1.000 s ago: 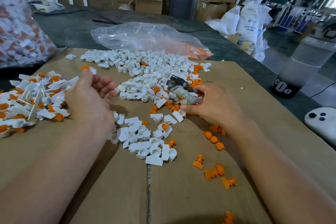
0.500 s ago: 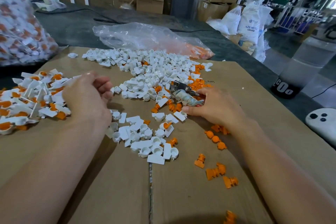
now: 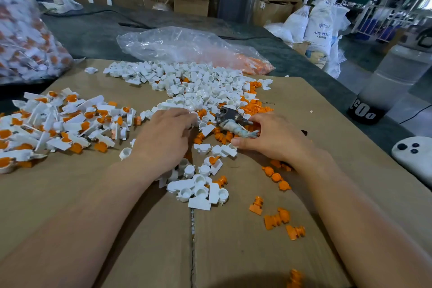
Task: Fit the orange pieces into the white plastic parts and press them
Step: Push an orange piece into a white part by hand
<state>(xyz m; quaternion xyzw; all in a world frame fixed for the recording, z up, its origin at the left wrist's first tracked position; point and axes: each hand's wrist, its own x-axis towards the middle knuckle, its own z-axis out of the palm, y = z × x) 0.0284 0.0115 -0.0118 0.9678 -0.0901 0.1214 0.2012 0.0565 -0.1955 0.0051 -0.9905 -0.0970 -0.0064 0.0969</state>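
A heap of loose white plastic parts (image 3: 198, 86) covers the middle of the cardboard sheet (image 3: 233, 241). Loose orange pieces (image 3: 254, 107) lie at its right edge, and a few more orange pieces (image 3: 275, 220) lie near my right forearm. Assembled white-and-orange parts (image 3: 58, 121) are piled at the left. My left hand (image 3: 163, 138) lies palm down over white parts at the heap's near edge, fingers curled; what the fingertips hold is hidden. My right hand (image 3: 268, 138) grips a metal tool with a cloth-wrapped handle (image 3: 233, 124).
A clear plastic bag (image 3: 191, 49) with orange pieces lies behind the heap. A large bag of assembled parts (image 3: 25, 37) stands at the far left. A white controller-like device (image 3: 413, 154) rests at the right edge, a translucent canister (image 3: 395, 82) behind it.
My left hand dropped an assembled part at the left pile, then swung right and down onto the white parts in the middle. My right hand stayed put with the tool.
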